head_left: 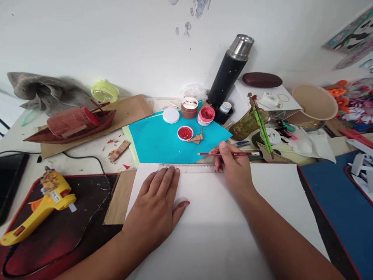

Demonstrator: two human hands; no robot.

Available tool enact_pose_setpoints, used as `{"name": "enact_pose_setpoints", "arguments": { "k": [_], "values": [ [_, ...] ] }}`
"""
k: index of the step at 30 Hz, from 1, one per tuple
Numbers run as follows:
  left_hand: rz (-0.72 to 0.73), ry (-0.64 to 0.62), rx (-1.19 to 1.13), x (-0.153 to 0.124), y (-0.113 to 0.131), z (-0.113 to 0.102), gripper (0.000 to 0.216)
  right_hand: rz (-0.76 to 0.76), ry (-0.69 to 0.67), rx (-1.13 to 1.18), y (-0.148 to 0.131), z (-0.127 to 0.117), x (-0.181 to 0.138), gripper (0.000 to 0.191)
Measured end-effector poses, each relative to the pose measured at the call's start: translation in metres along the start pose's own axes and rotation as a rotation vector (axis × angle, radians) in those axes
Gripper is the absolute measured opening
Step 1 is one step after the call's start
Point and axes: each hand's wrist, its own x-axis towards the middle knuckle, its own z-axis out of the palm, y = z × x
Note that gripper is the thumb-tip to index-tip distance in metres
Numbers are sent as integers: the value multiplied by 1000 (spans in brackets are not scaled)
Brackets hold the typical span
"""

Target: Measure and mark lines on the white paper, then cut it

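A large white sheet of paper (pixel 221 225) lies in front of me. A clear plastic ruler (pixel 190 168) rests along its far edge. My left hand (pixel 159 204) lies flat on the paper, fingers stretched out, fingertips touching the ruler's left end. My right hand (pixel 233 167) is closed around a red pencil (pixel 233 154), held level just above the ruler's right end.
A turquoise sheet (pixel 157 142) lies beyond the paper with red paint pots (pixel 185 133) and a white lid (pixel 171 115). A yellow glue gun (pixel 40 204) lies on the left mat. A cardboard boat (pixel 72 124), black flask (pixel 230 70) and brush jar (pixel 247 124) stand behind.
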Motion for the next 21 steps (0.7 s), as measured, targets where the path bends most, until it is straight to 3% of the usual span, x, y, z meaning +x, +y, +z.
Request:
{"name": "enact_pose_setpoints", "arguments": {
  "k": [21],
  "values": [
    [-5, -3, 8, 0, 0, 0, 65, -30, -53, -27, 0, 2, -8, 56]
  ]
}}
